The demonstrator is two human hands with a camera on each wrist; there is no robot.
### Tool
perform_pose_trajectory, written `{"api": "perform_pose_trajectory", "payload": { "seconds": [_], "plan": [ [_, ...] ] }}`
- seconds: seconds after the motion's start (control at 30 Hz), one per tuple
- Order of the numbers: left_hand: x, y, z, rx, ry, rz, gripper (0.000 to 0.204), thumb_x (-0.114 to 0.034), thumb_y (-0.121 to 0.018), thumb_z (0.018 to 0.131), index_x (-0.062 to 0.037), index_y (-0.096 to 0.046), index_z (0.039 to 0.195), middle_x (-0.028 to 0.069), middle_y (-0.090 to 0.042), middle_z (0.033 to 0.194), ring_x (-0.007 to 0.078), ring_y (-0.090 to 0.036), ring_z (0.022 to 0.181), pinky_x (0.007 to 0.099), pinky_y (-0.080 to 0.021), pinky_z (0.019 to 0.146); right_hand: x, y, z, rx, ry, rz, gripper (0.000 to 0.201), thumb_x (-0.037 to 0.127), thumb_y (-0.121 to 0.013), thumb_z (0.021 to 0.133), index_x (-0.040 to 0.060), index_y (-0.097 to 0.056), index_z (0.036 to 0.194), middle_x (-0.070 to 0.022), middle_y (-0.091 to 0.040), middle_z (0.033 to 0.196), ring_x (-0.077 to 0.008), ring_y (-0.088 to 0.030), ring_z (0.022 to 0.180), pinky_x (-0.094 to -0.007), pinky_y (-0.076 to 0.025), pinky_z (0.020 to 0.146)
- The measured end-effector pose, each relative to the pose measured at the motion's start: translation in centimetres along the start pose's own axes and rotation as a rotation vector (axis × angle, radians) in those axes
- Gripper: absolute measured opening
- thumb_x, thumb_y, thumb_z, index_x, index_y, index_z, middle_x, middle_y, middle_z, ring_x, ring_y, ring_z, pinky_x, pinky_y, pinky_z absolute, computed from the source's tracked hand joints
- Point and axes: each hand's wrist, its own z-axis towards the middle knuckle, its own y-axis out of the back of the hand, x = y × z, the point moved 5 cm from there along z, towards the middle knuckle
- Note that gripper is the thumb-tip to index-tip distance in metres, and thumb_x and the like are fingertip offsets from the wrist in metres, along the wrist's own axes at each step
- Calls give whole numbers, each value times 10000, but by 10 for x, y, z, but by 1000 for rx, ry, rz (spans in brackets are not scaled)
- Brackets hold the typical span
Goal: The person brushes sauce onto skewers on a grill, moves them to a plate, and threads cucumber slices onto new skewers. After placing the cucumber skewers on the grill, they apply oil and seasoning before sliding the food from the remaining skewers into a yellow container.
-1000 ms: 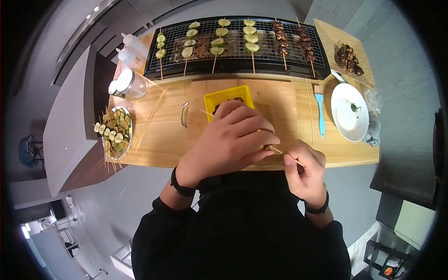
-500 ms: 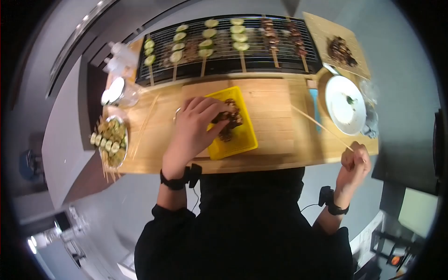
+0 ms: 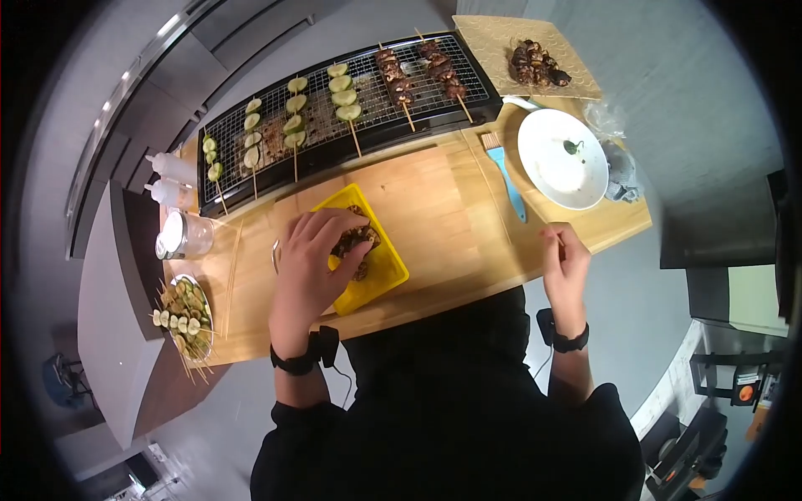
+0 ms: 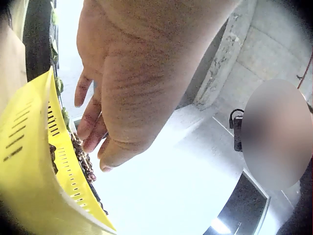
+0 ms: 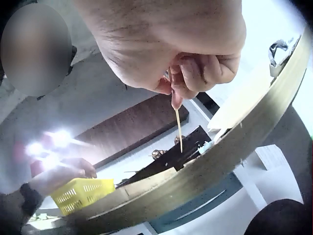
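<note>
Over a yellow basket (image 3: 386, 271) my left hand (image 3: 302, 263) bends its fingers loosely beside dark meat pieces (image 3: 355, 242). In the left wrist view the thumb and fingers of my left hand (image 4: 132, 83) stand apart, with nothing visible between them, above the basket's slotted wall (image 4: 22, 132). My right hand (image 3: 568, 271) is raised near the table's front edge, right of the basket. The right wrist view shows my right hand (image 5: 181, 54) pinching a thin wooden skewer (image 5: 179, 129) with a bare pointed end; its other end is hidden in the hand.
Behind the cutting board (image 3: 426, 209) is a black grill (image 3: 317, 154) with cucumber and meat skewers. To the right lie a blue brush (image 3: 508, 185), a white pan (image 3: 564, 159) and meat on a brown board (image 3: 476, 50). Jars, bottles and a plate of skewers (image 3: 210, 330) stand left.
The hands have parted: my left went from the skewer to the basket, while my right moved away rightward with the skewer. The head view has turned, shifting the table in the picture.
</note>
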Motion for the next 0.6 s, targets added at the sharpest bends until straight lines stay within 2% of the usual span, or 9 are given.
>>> {"api": "perform_pose_trajectory", "payload": {
  "seconds": [0.03,0.13,0.17,0.27,0.4,0.53,0.6],
  "plan": [
    [-1,0,0,-5,-4,-2,275,-80,-808,828,-70,-707,1084,99,-718,1076,340,-650,1027,418,-487,936,1,-1,2,11,-3,-82,140,102,-648,994,-20,-677,931,-41,-580,672,-91,-475,544,-280,-380,518],
    [-1,-3,-2,14,44,0,265,-66,-803,829,-68,-711,1077,96,-720,1075,325,-655,1022,404,-491,926,3,-4,5,17,174,-343,133,137,-704,940,9,-708,905,-98,-645,697,-216,-582,527,-334,-444,524],
    [-3,-3,-1,15,39,-5,250,-57,-799,833,-67,-713,1067,95,-720,1068,316,-658,1015,392,-493,921,10,-4,6,19,155,-354,140,171,-737,900,32,-727,889,-134,-677,735,-308,-639,586,-377,-490,554],
    [-6,-6,2,34,30,-16,242,-59,-796,840,-64,-712,1067,95,-721,1058,313,-662,1005,389,-494,923,13,-1,12,47,177,-435,144,175,-741,903,32,-728,890,-123,-658,699,-281,-636,573,-364,-488,553],
    [-6,-6,3,57,36,-28,232,-85,-787,851,-73,-710,1070,95,-720,1037,319,-664,993,402,-489,929,17,26,45,-43,172,-384,155,188,-751,904,37,-733,877,-115,-644,671,-246,-621,556,-364,-474,546],
    [-4,-7,0,52,43,-58,224,-136,-775,863,-94,-709,1072,94,-713,1010,339,-658,987,431,-475,941,35,48,118,-66,150,-373,222,246,-723,934,33,-739,873,-125,-634,655,-238,-616,558,-369,-468,558],
    [-5,-7,-1,55,40,-67,225,-133,-776,862,-95,-708,1073,92,-712,1002,337,-660,982,427,-477,934,31,45,170,-15,190,-362,287,309,-689,950,33,-742,894,-140,-664,691,-279,-649,606,-393,-484,593]
  ]
}}
